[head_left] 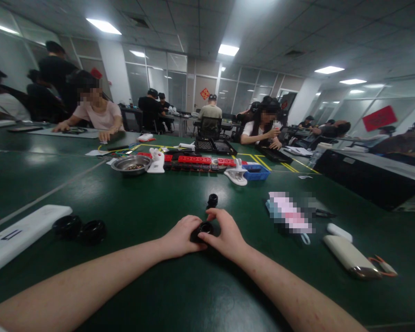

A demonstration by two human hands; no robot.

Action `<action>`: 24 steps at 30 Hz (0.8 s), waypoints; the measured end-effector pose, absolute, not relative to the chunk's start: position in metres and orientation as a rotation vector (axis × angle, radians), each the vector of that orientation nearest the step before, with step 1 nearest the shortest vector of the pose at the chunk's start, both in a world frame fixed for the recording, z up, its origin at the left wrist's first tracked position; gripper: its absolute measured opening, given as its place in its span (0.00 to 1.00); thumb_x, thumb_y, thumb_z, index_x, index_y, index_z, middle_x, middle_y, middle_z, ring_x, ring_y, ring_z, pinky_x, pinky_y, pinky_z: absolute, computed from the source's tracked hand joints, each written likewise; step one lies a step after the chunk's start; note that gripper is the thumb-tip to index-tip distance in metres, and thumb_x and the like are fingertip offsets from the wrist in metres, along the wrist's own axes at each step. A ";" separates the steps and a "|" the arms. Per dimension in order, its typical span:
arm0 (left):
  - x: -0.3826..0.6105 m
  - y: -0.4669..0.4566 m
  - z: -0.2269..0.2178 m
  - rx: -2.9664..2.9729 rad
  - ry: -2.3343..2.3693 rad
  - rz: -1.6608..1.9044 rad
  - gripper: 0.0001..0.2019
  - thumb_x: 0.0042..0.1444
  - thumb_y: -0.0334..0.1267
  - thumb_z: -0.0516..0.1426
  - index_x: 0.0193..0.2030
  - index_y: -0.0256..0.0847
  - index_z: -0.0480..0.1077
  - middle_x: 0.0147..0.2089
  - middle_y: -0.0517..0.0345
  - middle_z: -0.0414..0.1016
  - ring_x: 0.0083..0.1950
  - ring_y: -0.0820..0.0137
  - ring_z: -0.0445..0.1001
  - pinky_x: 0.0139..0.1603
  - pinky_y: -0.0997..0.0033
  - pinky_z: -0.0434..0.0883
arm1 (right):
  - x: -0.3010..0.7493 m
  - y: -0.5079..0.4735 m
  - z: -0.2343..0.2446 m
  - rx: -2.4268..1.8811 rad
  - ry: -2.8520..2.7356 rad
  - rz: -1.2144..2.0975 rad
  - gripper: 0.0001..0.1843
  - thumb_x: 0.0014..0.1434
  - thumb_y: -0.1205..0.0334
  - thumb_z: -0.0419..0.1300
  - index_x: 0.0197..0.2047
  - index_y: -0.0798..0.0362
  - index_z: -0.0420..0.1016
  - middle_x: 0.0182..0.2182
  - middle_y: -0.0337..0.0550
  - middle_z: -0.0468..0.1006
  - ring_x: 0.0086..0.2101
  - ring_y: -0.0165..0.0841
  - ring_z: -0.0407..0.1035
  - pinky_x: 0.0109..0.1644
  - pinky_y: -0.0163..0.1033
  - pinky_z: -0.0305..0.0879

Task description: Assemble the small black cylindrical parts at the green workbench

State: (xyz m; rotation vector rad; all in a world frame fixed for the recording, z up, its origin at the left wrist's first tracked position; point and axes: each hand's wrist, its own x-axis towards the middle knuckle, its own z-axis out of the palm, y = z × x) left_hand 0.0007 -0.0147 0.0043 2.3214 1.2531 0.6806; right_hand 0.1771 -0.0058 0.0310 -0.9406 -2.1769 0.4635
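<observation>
Between my two hands is a black round part with a ring-shaped opening (205, 227), close to the green tabletop. My left hand (182, 235) wraps its fingers round the part's left side. On the other side my right hand (225, 231) grips it with the thumb at the front rim and the fingers curled behind. Just beyond the fingers stands a smaller black cylindrical piece (212, 200), apart from the held one. Two more black round parts (92, 231) sit side by side to the left of my left hand. The underside of the held part is hidden.
A long white case (24, 235) lies at left. Ahead are a metal bowl (131, 164) with small pieces, white stands (157, 161), red strips (194, 159) and a blue bin (256, 172). At right lie a pink pouch (290, 212) and a beige power bank (351, 256). Other people sit beyond.
</observation>
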 end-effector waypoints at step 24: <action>0.000 -0.015 0.004 2.337 1.276 0.681 0.19 0.43 0.44 0.62 0.41 0.40 0.67 0.45 0.53 0.66 0.48 0.60 0.64 0.50 0.61 0.62 | 0.177 -0.007 0.035 -0.890 -2.271 0.612 0.22 0.46 0.67 0.58 0.46 0.54 0.63 0.46 0.50 0.65 0.50 0.41 0.58 0.54 0.49 0.55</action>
